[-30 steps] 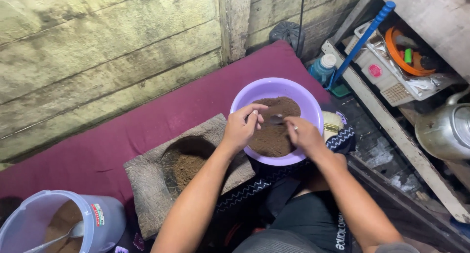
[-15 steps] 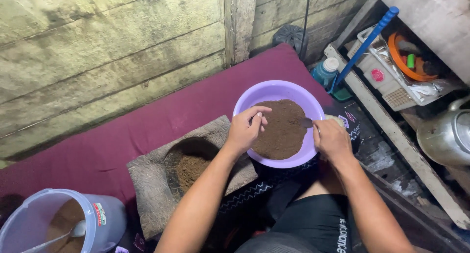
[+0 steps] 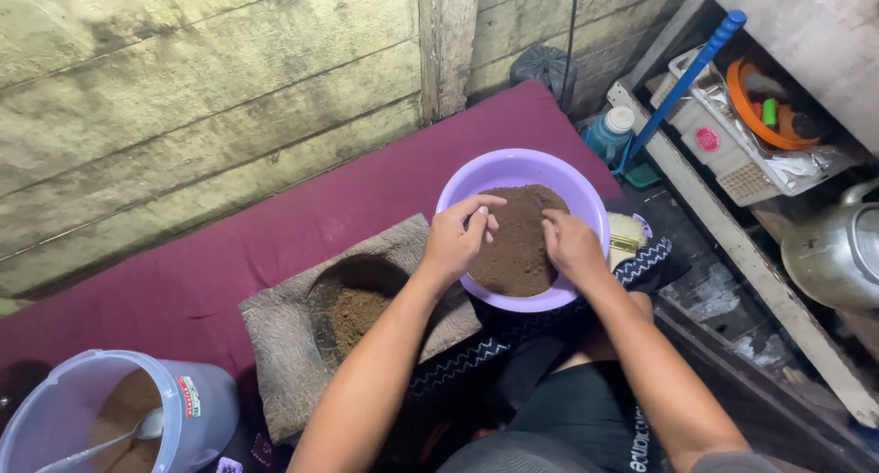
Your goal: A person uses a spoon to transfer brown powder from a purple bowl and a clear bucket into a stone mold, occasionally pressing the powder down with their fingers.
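A purple plastic bowl [image 3: 586, 194] of brown powder [image 3: 513, 244] rests on my lap over a dark patterned cloth [image 3: 641, 258]. My left hand [image 3: 455, 241] reaches over the bowl's left rim, its fingers curled down into the powder. Opposite it, my right hand [image 3: 572, 244] lies on the powder with its fingertips bent in. The two hands are a short gap apart. A grey stone mortar [image 3: 284, 345] with more brown powder in its hollow sits just left of the bowl.
A maroon mat [image 3: 211, 262] runs along a plank wall. At the lower left stands a clear jug [image 3: 197, 400] with a spoon [image 3: 101, 445] in powder. Right: a blue-handled stick [image 3: 682, 79], a blue bottle [image 3: 609, 134], a white basket [image 3: 719, 148], a metal kettle [image 3: 833, 249].
My right hand has come back from the bowl's right rim onto the powder. The left hand has stayed at the left rim, and the bowl sits a little lower in view.
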